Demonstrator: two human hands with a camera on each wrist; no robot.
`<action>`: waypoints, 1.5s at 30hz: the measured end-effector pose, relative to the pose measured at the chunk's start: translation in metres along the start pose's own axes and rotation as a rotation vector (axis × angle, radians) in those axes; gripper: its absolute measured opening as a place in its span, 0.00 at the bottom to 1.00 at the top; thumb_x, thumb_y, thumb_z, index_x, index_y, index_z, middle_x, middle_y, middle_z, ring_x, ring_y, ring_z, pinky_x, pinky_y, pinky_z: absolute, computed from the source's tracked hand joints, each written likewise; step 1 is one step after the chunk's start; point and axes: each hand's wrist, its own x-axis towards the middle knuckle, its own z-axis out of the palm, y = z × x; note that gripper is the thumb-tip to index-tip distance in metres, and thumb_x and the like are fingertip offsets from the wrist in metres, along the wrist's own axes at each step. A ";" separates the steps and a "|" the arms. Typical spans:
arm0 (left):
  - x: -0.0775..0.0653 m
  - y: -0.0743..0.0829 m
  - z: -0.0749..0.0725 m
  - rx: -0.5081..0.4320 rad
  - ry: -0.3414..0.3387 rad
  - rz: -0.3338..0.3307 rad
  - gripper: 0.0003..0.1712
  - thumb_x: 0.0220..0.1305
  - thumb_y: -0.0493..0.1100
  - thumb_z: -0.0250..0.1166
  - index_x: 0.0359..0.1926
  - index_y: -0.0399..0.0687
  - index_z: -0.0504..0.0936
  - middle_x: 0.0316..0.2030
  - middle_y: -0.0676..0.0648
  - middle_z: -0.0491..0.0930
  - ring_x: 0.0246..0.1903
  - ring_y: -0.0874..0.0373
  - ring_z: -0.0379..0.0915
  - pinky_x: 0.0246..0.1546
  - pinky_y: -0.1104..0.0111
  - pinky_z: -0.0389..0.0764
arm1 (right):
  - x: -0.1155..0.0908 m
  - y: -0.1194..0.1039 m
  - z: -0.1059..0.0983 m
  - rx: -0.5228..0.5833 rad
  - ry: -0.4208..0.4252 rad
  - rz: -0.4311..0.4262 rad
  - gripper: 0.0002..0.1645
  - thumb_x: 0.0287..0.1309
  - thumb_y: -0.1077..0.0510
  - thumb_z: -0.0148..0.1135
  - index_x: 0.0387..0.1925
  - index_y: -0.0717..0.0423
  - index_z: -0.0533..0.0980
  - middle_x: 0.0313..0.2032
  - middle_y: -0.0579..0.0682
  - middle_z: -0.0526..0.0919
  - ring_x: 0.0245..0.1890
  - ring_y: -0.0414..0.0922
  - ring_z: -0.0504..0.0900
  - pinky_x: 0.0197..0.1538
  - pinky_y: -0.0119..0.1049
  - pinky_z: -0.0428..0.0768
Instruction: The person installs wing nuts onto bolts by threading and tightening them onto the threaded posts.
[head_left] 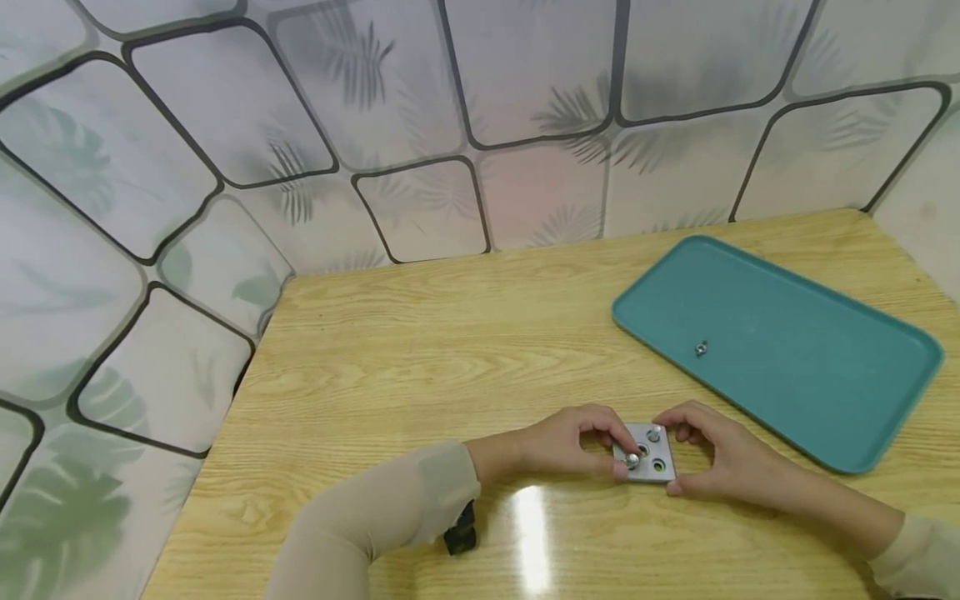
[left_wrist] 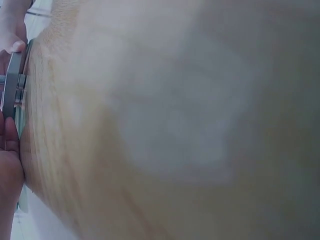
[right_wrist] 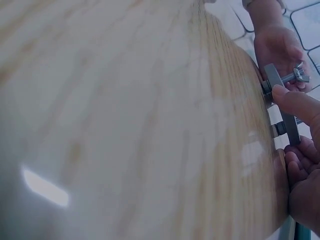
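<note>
Wooden tabletop (head_left: 390,358) below; metal plate (head_left: 646,464) between left hand (head_left: 566,442) (pinching its wing nut (head_left: 632,461)) and right hand (head_left: 733,458), gripping plate edges

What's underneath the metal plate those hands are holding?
Bolt ends stick out below the metal plate toward the wooden table. Its bottom face and the table beneath are mostly hidden.

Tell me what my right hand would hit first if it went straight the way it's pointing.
The metal plate, whose edge your right hand is touching. Past that, probably your left hand on the opposite side, though exact depth is hard to judge.
</note>
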 end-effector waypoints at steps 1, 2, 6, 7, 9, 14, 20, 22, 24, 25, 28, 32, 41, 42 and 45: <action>0.000 0.000 0.000 -0.002 -0.002 0.005 0.12 0.59 0.37 0.67 0.45 0.41 0.81 0.44 0.50 0.79 0.43 0.72 0.68 0.51 0.76 0.72 | 0.000 0.000 0.000 0.000 0.001 -0.001 0.36 0.33 0.57 0.81 0.48 0.55 0.74 0.42 0.39 0.75 0.37 0.35 0.69 0.40 0.22 0.70; 0.000 0.000 0.000 -0.006 -0.003 0.008 0.12 0.60 0.37 0.66 0.45 0.41 0.81 0.44 0.49 0.79 0.43 0.71 0.69 0.51 0.75 0.72 | 0.000 0.000 0.000 -0.001 0.001 -0.001 0.36 0.32 0.57 0.81 0.48 0.55 0.74 0.41 0.39 0.75 0.37 0.35 0.69 0.40 0.22 0.70; -0.001 -0.001 -0.001 -0.028 0.009 -0.018 0.10 0.63 0.38 0.63 0.45 0.41 0.81 0.44 0.49 0.79 0.44 0.71 0.70 0.51 0.75 0.72 | 0.000 0.001 0.000 -0.004 -0.003 0.005 0.36 0.33 0.57 0.81 0.48 0.54 0.73 0.42 0.39 0.75 0.37 0.34 0.69 0.40 0.22 0.70; -0.001 -0.001 -0.001 -0.033 0.018 -0.029 0.10 0.64 0.38 0.62 0.45 0.41 0.81 0.44 0.49 0.79 0.44 0.71 0.70 0.51 0.75 0.72 | 0.000 0.001 0.000 -0.004 -0.004 0.006 0.36 0.33 0.57 0.81 0.48 0.54 0.73 0.42 0.39 0.75 0.37 0.34 0.69 0.40 0.22 0.70; -0.002 -0.001 -0.001 -0.029 0.043 -0.055 0.09 0.64 0.39 0.62 0.45 0.43 0.81 0.43 0.51 0.80 0.43 0.72 0.71 0.49 0.76 0.73 | 0.000 0.001 0.000 -0.002 -0.004 0.010 0.36 0.33 0.57 0.81 0.48 0.54 0.73 0.42 0.40 0.75 0.37 0.34 0.69 0.40 0.22 0.70; 0.000 0.001 0.002 -0.025 0.094 -0.087 0.08 0.62 0.39 0.64 0.42 0.44 0.79 0.38 0.52 0.81 0.37 0.73 0.72 0.43 0.78 0.75 | 0.000 -0.001 0.001 -0.003 -0.007 0.032 0.37 0.33 0.56 0.81 0.48 0.53 0.73 0.42 0.40 0.75 0.37 0.34 0.69 0.40 0.22 0.70; -0.001 0.000 0.002 -0.083 0.076 -0.068 0.07 0.61 0.37 0.65 0.40 0.41 0.80 0.38 0.49 0.81 0.38 0.72 0.72 0.46 0.76 0.75 | -0.001 -0.002 0.000 -0.004 -0.011 0.038 0.37 0.33 0.55 0.81 0.49 0.53 0.73 0.42 0.40 0.75 0.38 0.34 0.69 0.41 0.22 0.69; -0.001 0.000 0.001 -0.097 0.060 -0.052 0.08 0.61 0.36 0.65 0.42 0.40 0.81 0.40 0.48 0.80 0.39 0.71 0.72 0.47 0.76 0.74 | -0.001 -0.002 0.000 -0.008 -0.008 0.026 0.37 0.33 0.55 0.81 0.49 0.53 0.73 0.42 0.40 0.75 0.38 0.34 0.69 0.41 0.22 0.69; -0.002 0.000 0.000 -0.107 0.045 -0.038 0.11 0.59 0.35 0.66 0.44 0.40 0.81 0.42 0.48 0.80 0.40 0.71 0.72 0.48 0.75 0.74 | 0.000 -0.002 0.000 -0.008 -0.005 0.017 0.37 0.33 0.55 0.81 0.49 0.53 0.73 0.42 0.40 0.75 0.38 0.34 0.69 0.42 0.21 0.69; -0.002 0.000 0.000 -0.096 0.039 -0.028 0.12 0.58 0.35 0.67 0.44 0.40 0.82 0.42 0.49 0.80 0.40 0.70 0.72 0.49 0.75 0.74 | 0.000 -0.002 0.000 -0.010 -0.004 0.015 0.37 0.33 0.55 0.81 0.49 0.53 0.73 0.42 0.40 0.75 0.38 0.34 0.69 0.42 0.21 0.69; -0.001 0.000 -0.001 -0.046 0.018 -0.006 0.14 0.55 0.35 0.69 0.45 0.42 0.82 0.44 0.51 0.79 0.42 0.71 0.71 0.50 0.75 0.73 | 0.000 -0.001 0.000 -0.011 -0.004 0.015 0.37 0.33 0.55 0.81 0.49 0.53 0.73 0.42 0.40 0.75 0.38 0.34 0.69 0.42 0.21 0.69; 0.000 -0.001 0.000 0.047 -0.007 0.031 0.15 0.56 0.37 0.70 0.46 0.43 0.83 0.45 0.52 0.79 0.44 0.72 0.69 0.51 0.76 0.73 | -0.001 -0.001 0.000 -0.009 -0.007 0.017 0.36 0.34 0.55 0.81 0.49 0.53 0.73 0.42 0.40 0.75 0.38 0.34 0.69 0.42 0.22 0.70; -0.001 0.000 0.002 -0.010 0.029 -0.005 0.11 0.63 0.38 0.63 0.46 0.41 0.82 0.44 0.47 0.80 0.44 0.72 0.70 0.50 0.76 0.72 | -0.001 0.000 0.000 -0.006 -0.008 0.019 0.37 0.34 0.56 0.81 0.49 0.54 0.73 0.42 0.40 0.75 0.37 0.34 0.69 0.41 0.23 0.70; -0.001 0.000 0.002 -0.020 0.042 -0.027 0.10 0.64 0.38 0.63 0.45 0.42 0.82 0.43 0.48 0.80 0.43 0.72 0.70 0.49 0.77 0.72 | -0.001 0.000 0.000 -0.009 -0.008 0.019 0.37 0.34 0.55 0.81 0.49 0.53 0.73 0.42 0.40 0.75 0.37 0.34 0.69 0.41 0.23 0.70; -0.001 0.001 0.003 -0.049 0.076 -0.079 0.08 0.62 0.38 0.64 0.43 0.43 0.80 0.38 0.48 0.80 0.37 0.72 0.71 0.43 0.78 0.74 | -0.001 0.000 0.000 -0.021 -0.004 0.015 0.37 0.33 0.55 0.81 0.49 0.53 0.73 0.42 0.39 0.75 0.37 0.34 0.69 0.40 0.23 0.70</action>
